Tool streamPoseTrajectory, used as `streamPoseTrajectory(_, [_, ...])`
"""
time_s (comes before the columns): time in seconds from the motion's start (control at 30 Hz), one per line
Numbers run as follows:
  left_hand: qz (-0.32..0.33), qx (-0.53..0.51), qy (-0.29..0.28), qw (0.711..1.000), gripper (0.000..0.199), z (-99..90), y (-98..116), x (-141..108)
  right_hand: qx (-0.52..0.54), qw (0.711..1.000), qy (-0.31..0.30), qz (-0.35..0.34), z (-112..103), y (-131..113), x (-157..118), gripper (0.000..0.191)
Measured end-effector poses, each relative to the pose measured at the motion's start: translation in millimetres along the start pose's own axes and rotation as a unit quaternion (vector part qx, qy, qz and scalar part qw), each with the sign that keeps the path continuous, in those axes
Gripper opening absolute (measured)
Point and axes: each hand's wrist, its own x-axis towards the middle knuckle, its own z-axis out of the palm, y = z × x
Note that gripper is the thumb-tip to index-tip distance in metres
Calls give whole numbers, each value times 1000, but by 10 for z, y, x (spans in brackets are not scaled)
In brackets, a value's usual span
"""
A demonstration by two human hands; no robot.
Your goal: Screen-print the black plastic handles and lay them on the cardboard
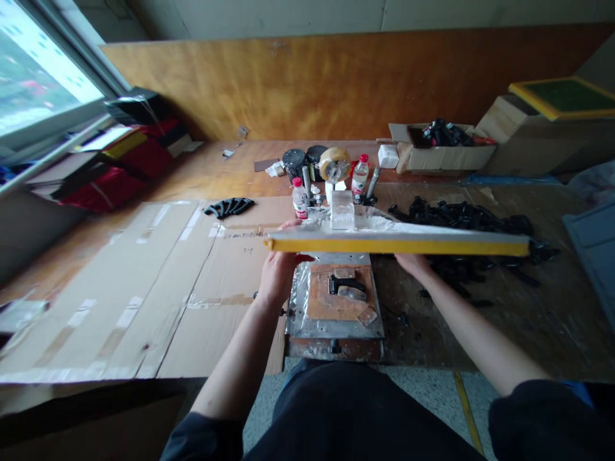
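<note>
1. Head view: the left hand (281,275) and right hand (413,266) curl closed on the yellow screen frame (398,244), set well apart so it stays level.
2. A metal plate (336,326) sits just under the frame, with a black piece (346,285) on it.
3. A heap of black pieces (461,214) lies past the frame.

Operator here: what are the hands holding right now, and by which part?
Both hands hold a yellow-framed printing screen by its long near bar: the left hand at the bar's left end, the right hand nearer the middle.
</note>
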Motion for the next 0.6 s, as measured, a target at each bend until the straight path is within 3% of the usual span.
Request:
streamPoseTrajectory(0.07, [1,-54,7,998,50,82,-15,59,-44,995,-74,-57,318,-76,-306,28])
streamPoseTrajectory(0.13, [-33,-98,36,994,48,148,-167,-30,-116,979,-138,-98,603,-253,-547,20])
streamPoseTrajectory(0.2, [-157,-107,18,982,48,214,-433,-256,-168,968,-169,-75,778,-483,-704,15])
streamPoseTrajectory(0.27, [-327,-100,-53,938,51,282,-738,-546,-175,969,-171,-24,840,-731,-810,15])
streamPoseTrajectory(0.3, [-377,-107,-76,917,50,309,-876,-682,-162,972,-168,-22,840,-847,-855,15])
streamPoseTrajectory(0.4, [-408,-140,-54,900,40,266,-1141,-916,-73,970,-180,-149,754,-1019,-958,12])
streamPoseTrajectory(0.47, [-383,-109,-5,917,36,45,-1201,-893,-35,956,-190,-222,604,-855,-978,19])
streamPoseTrajectory(0.5, [-365,-67,21,928,37,-136,-1215,-842,-45,957,-183,-220,491,-671,-973,25])
streamPoseTrajectory(0.57, [-304,58,71,948,44,-611,-1245,-711,-123,970,-150,-148,198,-140,-948,34])
streamPoseTrajectory(0.6, [-287,136,98,943,45,-876,-1270,-652,-170,969,-143,-105,33,169,-940,33])
